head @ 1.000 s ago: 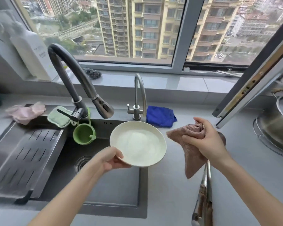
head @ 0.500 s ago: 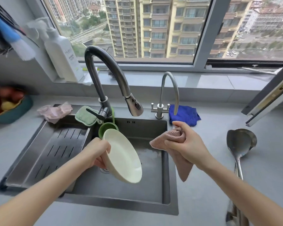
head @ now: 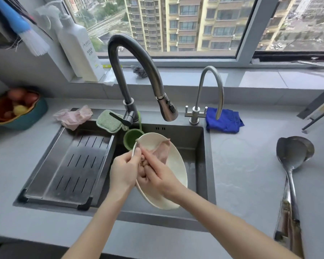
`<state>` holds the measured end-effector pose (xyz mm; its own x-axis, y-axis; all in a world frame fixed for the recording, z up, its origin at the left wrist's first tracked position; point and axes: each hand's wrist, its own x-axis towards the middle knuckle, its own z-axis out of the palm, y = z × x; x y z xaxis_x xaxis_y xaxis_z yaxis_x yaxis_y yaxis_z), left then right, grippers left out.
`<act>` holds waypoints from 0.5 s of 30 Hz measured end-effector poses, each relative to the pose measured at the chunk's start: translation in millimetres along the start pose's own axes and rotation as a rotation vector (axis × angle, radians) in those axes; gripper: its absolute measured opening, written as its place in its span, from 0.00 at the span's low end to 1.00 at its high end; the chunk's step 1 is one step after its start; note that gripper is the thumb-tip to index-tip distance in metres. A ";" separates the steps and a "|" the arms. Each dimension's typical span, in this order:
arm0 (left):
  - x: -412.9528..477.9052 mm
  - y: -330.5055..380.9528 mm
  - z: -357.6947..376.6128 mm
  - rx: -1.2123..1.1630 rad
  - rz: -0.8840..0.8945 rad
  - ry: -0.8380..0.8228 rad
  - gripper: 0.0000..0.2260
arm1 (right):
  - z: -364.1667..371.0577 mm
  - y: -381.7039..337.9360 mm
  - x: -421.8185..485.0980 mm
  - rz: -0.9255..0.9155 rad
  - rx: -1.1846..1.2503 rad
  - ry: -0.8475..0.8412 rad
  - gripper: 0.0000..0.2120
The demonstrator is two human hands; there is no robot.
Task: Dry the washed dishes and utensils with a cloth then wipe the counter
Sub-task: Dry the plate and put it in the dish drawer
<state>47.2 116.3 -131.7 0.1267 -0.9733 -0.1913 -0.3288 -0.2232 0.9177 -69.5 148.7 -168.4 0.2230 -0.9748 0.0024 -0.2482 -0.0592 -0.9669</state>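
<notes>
Left hand grasps plate by its rim, plate tilted over sink. Right hand clutches bunched cloth, pressing it against plate's inner face.

Both your arms are bare. Your left forearm shows uncovered skin along all the length in view, slim and smooth, narrowing toward the wrist. Your left hand is bare as well, its back and knuckles plain to see and the thumb slender. Your right forearm is likewise bare, a long, slender shape that tapers to the wrist. Your right hand is bare too, with slim fingers and a smooth back. The nails are too small and blurred to describe. Whatever you wear above the elbows lies outside the view.
</notes>
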 end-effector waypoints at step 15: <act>14.1 5.5 3.5 -0.033 0.012 0.154 0.23 | -2.6 6.8 -56.9 0.240 -0.189 0.150 0.11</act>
<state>43.9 101.1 -130.5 0.2656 -0.9556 -0.1275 -0.3005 -0.2077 0.9309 -86.3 203.2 -174.4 -0.0002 -0.9858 -0.1682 -0.4503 0.1502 -0.8801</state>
